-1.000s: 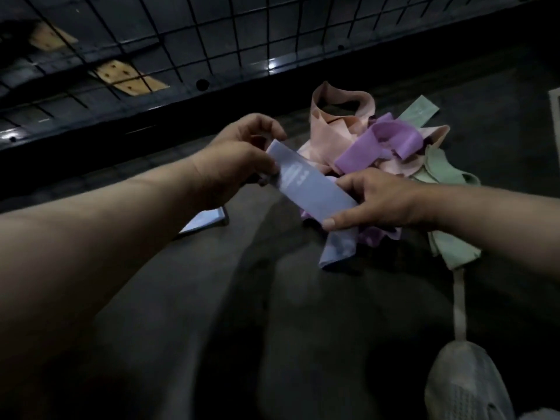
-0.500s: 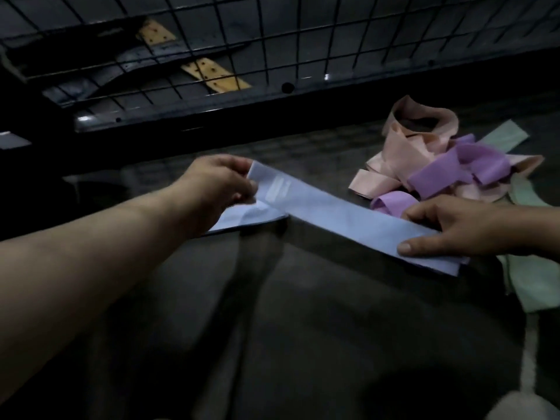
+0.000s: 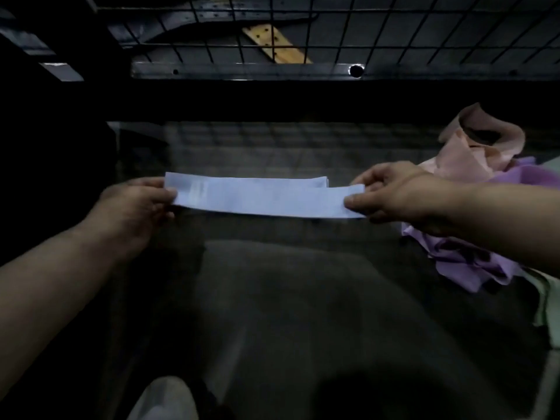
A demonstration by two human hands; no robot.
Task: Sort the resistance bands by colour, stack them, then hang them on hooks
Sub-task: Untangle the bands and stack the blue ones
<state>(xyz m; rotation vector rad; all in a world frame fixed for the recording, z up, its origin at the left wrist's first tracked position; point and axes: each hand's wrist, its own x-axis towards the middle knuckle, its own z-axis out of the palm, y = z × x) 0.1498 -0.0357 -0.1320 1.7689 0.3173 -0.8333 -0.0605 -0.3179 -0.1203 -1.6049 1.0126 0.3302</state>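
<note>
A pale blue resistance band [image 3: 266, 201] is stretched flat between my hands, low over the dark floor. My left hand [image 3: 133, 204] pinches its left end and my right hand [image 3: 391, 195] pinches its right end. Just behind it lies a second pale blue band [image 3: 315, 180], partly covered by the held one. At the right is a loose heap of bands: pink [image 3: 472, 153] at the back, purple [image 3: 472, 265] under my right forearm, and pale green [image 3: 548, 301] at the frame's edge.
A black wire grid panel [image 3: 333, 28] stands behind the dark floor, with a wooden strip [image 3: 275, 43] behind it. A grey shoe tip [image 3: 163, 398] shows at the bottom edge. The left side is in deep shadow.
Both hands carried the blue band left, away from the heap, and pulled it out straight and level. It now lies over the other blue band. The view has panned left.
</note>
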